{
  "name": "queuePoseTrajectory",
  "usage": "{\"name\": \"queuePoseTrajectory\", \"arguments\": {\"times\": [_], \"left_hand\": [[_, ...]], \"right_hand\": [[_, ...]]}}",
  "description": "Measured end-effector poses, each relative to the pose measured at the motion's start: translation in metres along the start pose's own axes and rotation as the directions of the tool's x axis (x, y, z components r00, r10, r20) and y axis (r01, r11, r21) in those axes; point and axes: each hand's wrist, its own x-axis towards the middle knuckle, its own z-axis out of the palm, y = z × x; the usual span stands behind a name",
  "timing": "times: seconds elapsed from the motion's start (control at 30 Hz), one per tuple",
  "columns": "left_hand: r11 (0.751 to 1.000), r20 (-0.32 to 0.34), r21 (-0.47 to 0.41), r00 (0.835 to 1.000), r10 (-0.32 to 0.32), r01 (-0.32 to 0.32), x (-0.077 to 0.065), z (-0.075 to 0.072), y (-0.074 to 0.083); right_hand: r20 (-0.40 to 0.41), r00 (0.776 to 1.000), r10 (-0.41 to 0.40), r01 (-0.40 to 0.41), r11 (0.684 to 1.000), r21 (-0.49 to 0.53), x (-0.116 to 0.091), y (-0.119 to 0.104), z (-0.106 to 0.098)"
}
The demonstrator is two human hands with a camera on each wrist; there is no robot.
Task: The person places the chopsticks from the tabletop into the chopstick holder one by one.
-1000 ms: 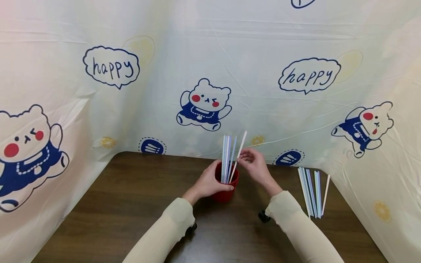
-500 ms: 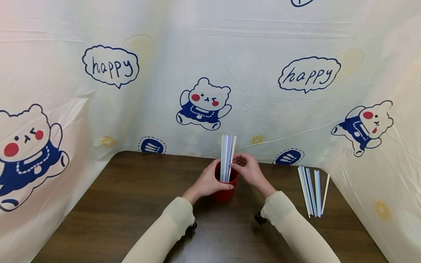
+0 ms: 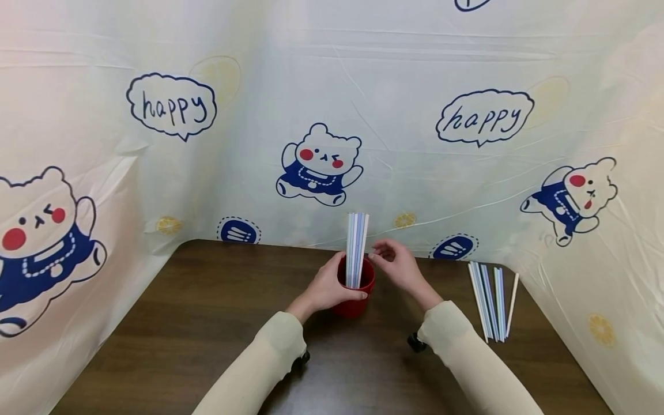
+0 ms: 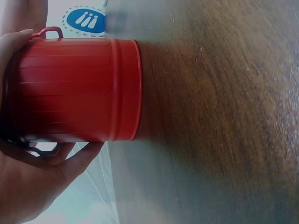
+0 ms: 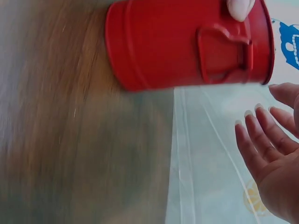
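Observation:
A red metal bucket (image 3: 353, 305) with small side handles stands upright on the table, a bundle of thin straws (image 3: 356, 248) in white, blue and lilac rising from it. My left hand (image 3: 329, 285) grips the bucket near its rim, thumb across the front; the left wrist view shows its fingers round the red wall (image 4: 70, 88). Just right of the rim, my right hand (image 3: 398, 265) holds nothing, its fingers loosely bent. In the right wrist view those fingers (image 5: 261, 135) are spread apart beside the bucket (image 5: 187, 44).
More straws (image 3: 487, 302) lie in a loose row at the table's right, with a single pale one (image 3: 512, 305) at the outer side. A printed curtain (image 3: 394, 144) hangs round the back and sides of the brown table (image 3: 207, 311).
The pale straw that my right hand pinched now leans with the bundle in the bucket. The right hand has let go and drawn back to the right; the left keeps its grip.

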Motion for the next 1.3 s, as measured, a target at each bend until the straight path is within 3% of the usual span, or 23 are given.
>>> {"name": "queuePoseTrajectory", "arguments": {"times": [0.23, 0.37, 0.47, 0.67, 0.83, 1.0, 1.13, 1.3], "left_hand": [[0.999, -0.005, 0.04, 1.0, -0.026, 0.027, -0.001, -0.001, 0.001], [0.998, -0.01, 0.051, 0.999, -0.033, 0.034, -0.001, -0.001, 0.002], [0.999, -0.013, 0.046, 0.999, -0.029, 0.03, -0.001, 0.0, 0.002], [1.0, -0.007, 0.024, 1.0, -0.015, 0.015, -0.001, 0.001, 0.001], [1.0, -0.01, -0.009, 1.0, -0.027, 0.027, 0.0, -0.002, 0.002], [0.996, -0.062, -0.022, 0.994, -0.088, 0.087, 0.0, -0.002, 0.007], [0.994, -0.089, -0.026, 0.99, -0.112, 0.11, 0.0, 0.001, 0.011], [0.991, -0.1, -0.016, 0.986, -0.134, 0.133, 0.0, 0.006, 0.011]], "right_hand": [[-0.087, 0.996, -0.037, 0.027, 0.994, -0.11, -0.001, 0.017, -0.017], [-0.154, 0.986, -0.061, 0.033, 0.983, -0.18, -0.001, 0.037, -0.033], [-0.191, 0.981, -0.045, -0.004, 0.969, -0.247, -0.005, 0.059, -0.047], [-0.226, 0.972, 0.062, -0.135, 0.937, -0.323, -0.019, 0.095, -0.074], [-0.236, 0.967, 0.096, -0.175, 0.923, -0.343, -0.025, 0.106, -0.094], [-0.235, 0.963, 0.134, -0.215, 0.906, -0.366, -0.029, 0.112, -0.109], [-0.226, 0.961, 0.157, -0.243, 0.872, -0.426, -0.037, 0.12, -0.119], [-0.179, 0.96, 0.215, -0.278, 0.795, -0.54, -0.05, 0.137, -0.132]]}}
